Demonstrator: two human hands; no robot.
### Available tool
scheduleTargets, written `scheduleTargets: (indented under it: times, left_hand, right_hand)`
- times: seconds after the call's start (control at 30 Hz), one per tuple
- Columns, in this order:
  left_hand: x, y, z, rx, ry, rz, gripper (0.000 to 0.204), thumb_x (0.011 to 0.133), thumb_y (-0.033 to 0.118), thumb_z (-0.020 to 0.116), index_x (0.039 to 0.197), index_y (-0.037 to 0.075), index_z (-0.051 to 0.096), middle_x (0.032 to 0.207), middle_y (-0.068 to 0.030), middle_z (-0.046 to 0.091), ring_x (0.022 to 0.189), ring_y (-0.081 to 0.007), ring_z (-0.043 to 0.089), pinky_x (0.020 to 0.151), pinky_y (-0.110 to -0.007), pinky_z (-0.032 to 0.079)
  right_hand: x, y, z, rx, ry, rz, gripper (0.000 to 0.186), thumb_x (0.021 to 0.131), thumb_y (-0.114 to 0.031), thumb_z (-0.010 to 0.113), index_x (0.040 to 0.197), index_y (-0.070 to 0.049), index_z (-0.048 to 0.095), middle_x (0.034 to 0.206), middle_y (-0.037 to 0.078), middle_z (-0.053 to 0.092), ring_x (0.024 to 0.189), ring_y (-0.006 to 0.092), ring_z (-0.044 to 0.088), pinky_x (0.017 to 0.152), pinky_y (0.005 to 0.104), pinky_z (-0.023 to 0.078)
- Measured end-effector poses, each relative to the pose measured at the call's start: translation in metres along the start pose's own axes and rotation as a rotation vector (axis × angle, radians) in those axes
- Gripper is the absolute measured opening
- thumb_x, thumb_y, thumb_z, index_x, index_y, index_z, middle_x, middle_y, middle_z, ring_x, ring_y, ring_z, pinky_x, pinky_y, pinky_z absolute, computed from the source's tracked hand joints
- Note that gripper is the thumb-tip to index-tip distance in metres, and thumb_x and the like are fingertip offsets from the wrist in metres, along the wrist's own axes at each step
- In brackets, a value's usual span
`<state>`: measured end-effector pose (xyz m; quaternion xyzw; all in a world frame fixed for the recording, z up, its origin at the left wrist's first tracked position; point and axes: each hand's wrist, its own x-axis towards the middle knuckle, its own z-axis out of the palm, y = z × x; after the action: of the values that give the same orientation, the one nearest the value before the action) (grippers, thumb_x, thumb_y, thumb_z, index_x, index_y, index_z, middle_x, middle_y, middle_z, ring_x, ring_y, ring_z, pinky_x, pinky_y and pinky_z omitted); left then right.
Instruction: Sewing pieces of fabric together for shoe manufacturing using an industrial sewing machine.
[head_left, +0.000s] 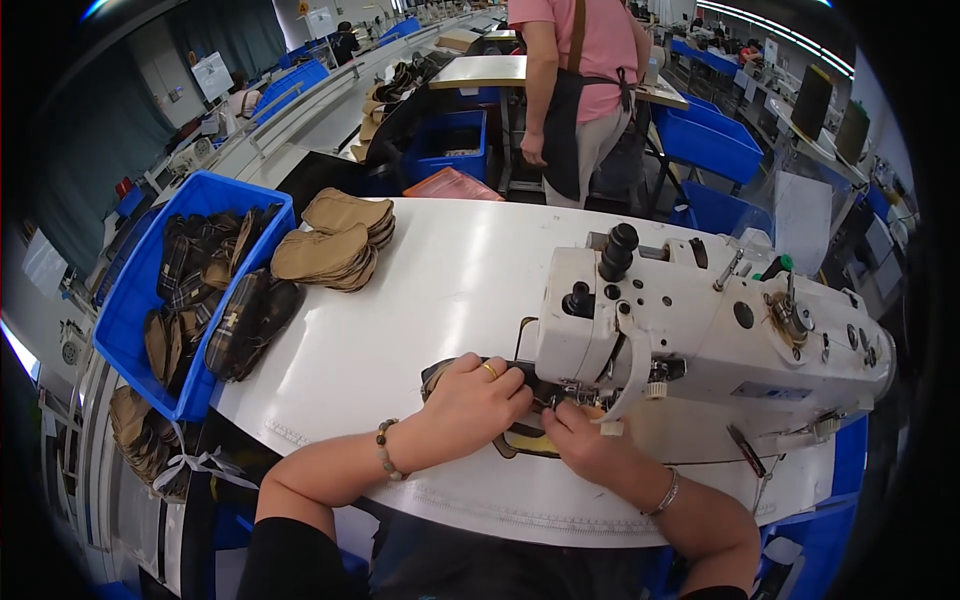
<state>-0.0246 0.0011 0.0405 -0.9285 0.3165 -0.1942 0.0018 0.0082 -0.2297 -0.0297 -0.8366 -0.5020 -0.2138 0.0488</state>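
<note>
A white sewing machine (pixel 700 320) stands on the right half of the white table. Under its head lies a dark fabric slipper (pixel 436 376), with a tan and yellowish edge showing below my fingers. My left hand (pixel 475 405) is closed over the slipper, fingers curled, just left of the presser foot. Close to the needle area, my right hand (pixel 590 440) pinches the slipper's near edge from the right. My fingers and the machine head hide much of the slipper and the needle point.
Left of the table, a blue bin (pixel 108 325) holds dark plaid slippers (pixel 190 260); more plaid slippers (pixel 250 325) lean at its side. Stacked tan soles (pixel 325 250) lie at the far left. Thread snips (pixel 747 450) rest right of my right hand. A person in pink (pixel 600 50) stands beyond the table.
</note>
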Motion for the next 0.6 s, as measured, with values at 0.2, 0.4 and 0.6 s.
scheduleTargets:
  times: [0.2,0.4,0.6]
  left_hand:
    - [0.007,-0.012,0.019,-0.093,0.023,-0.158,0.015,0.086,0.024,0.066,0.088,0.009,0.066,0.078,-0.0034,0.059,0.072,-0.0234,0.063,0.066,-0.039,0.050]
    - [0.017,-0.035,0.036,-0.591,-0.104,-0.432,0.011,0.085,0.018,0.071,0.087,0.007,0.071,0.085,-0.0082,0.067,0.076,-0.0323,0.067,0.067,-0.040,0.054]
    - [0.013,-0.035,0.038,-0.346,0.269,0.134,0.026,0.068,0.011,0.073,0.093,0.013,0.074,0.100,0.0013,0.066,0.093,-0.0218,0.064,0.080,-0.035,0.053]
  right_hand:
    - [0.010,-0.006,-0.007,0.454,-0.020,-0.198,0.013,0.078,-0.012,0.063,0.089,-0.007,0.061,0.107,0.006,0.055,0.081,0.0195,0.062,0.051,0.0345,0.051]
    - [0.012,-0.009,-0.024,0.355,0.049,-0.326,0.013,0.076,-0.014,0.064,0.087,-0.007,0.063,0.091,0.002,0.055,0.073,0.0155,0.060,0.058,0.0307,0.049]
    - [0.013,-0.015,-0.026,0.059,0.185,-0.246,0.014,0.073,-0.015,0.064,0.086,-0.009,0.064,0.079,-0.001,0.053,0.061,0.0097,0.055,0.050,0.0239,0.042]
